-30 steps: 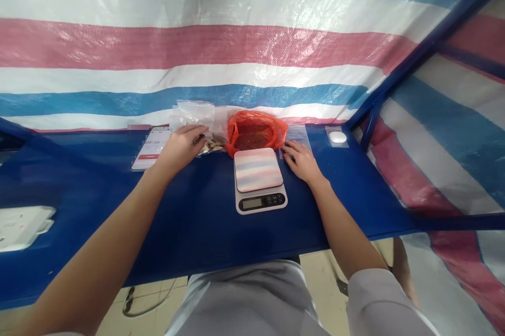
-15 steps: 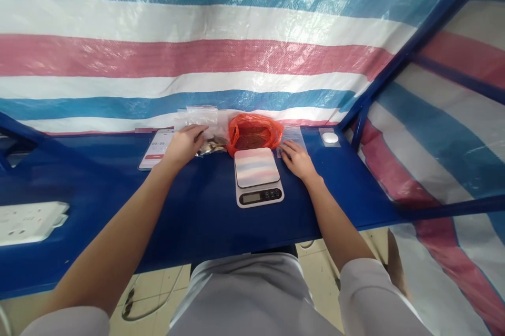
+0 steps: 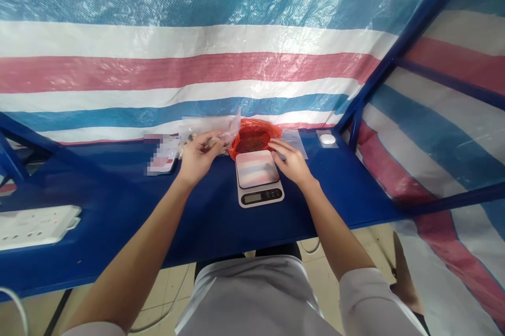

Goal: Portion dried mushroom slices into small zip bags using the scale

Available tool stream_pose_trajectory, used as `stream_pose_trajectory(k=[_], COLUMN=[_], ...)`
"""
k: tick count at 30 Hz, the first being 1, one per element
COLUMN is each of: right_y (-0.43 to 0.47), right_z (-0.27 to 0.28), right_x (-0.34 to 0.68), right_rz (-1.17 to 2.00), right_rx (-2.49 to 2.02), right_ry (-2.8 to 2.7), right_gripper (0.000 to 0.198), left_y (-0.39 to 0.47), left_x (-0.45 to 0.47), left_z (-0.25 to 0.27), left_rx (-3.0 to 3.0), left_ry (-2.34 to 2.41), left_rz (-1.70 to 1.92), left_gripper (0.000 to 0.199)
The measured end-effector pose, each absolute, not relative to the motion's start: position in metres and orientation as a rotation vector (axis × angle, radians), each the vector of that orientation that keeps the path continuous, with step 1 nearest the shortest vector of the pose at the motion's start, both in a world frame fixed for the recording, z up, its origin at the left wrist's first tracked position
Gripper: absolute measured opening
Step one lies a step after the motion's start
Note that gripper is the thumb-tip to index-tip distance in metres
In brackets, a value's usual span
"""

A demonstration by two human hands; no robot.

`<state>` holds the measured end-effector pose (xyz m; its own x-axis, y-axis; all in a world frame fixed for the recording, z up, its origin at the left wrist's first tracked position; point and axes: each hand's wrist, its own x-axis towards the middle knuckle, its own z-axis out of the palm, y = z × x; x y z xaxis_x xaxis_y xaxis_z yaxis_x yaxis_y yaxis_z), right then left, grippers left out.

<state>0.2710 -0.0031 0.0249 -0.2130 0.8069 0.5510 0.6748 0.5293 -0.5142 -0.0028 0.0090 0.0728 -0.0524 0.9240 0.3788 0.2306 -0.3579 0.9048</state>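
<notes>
A crinkled clear plastic bag (image 3: 234,126) is at the far side of the bench (image 3: 221,220), left of the bright red-orange thin plastic bag (image 3: 267,126), with one translucent flap standing up just beside the red-orange bag's left edge. The left hand (image 3: 197,160) is at the clear bag, its grip closed on the plastic between thumb and fingers. Pale, brownish pieces (image 3: 218,142) show close to those fingertips; what they are is too small to tell.

The red-orange bag stands with its mouth gaping upward, dark reddish-brown inside. The right hand (image 3: 294,163) has a relaxed, released grip with nothing in it; its extended fingers reach the bag's right side and the far right corner of a white square-topped digital scale (image 3: 258,170). Whether they touch either cannot be told. The scale sits directly in front of the red-orange bag, its glossy platform reflecting stripes, its dark control panel facing the person.

Beneath and beyond the right hand lies a flat clear plastic pouch (image 3: 296,141); farther right, a white rounded object (image 3: 326,139) rests on a small clear sachet. A partly pixelated phone (image 3: 169,154) lies left of the left hand, and a white power strip (image 3: 37,226) lies nearer, at the far left. Behind everything hangs a blue, white and red striped woven plastic sheet (image 3: 189,70).
</notes>
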Motion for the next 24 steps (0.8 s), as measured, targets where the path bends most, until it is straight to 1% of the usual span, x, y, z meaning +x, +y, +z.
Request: stream_pose_trajectory(k=[3,6,11,14,19,24], right_y=[0.000,0.008,0.021,0.023,0.025,0.027], right_z=[0.027,0.022,0.012,0.011,0.013,0.013], right_x=[0.255,0.243,0.232,0.231,0.232,0.232], right_rz=[0.325,0.460,0.832,0.951,1.039,1.038], right_rx=[-1.166,-1.162,-1.110,-1.011,-1.047,-1.109], right_ry=[-1.884,-1.739,-1.500,-1.406,-1.358,-1.371], right_gripper=[0.037,0.038,0.041,0.045,0.039,0.033], left_y=[-0.001,-0.007,-0.015,-0.015,-0.007,0.005], left_x=[0.011,0.020,0.025,0.024,0.017,-0.002], left_z=[0.059,0.047,0.036,0.031,0.020,0.009], left_rx=[1.454,1.226,0.992,0.938,0.947,1.204], left_ry=[1.023,0.882,0.790,0.767,0.829,1.134], left_rz=[1.445,1.394,1.361,1.331,1.348,1.480], left_gripper=[0.041,0.045,0.047,0.050,0.048,0.049])
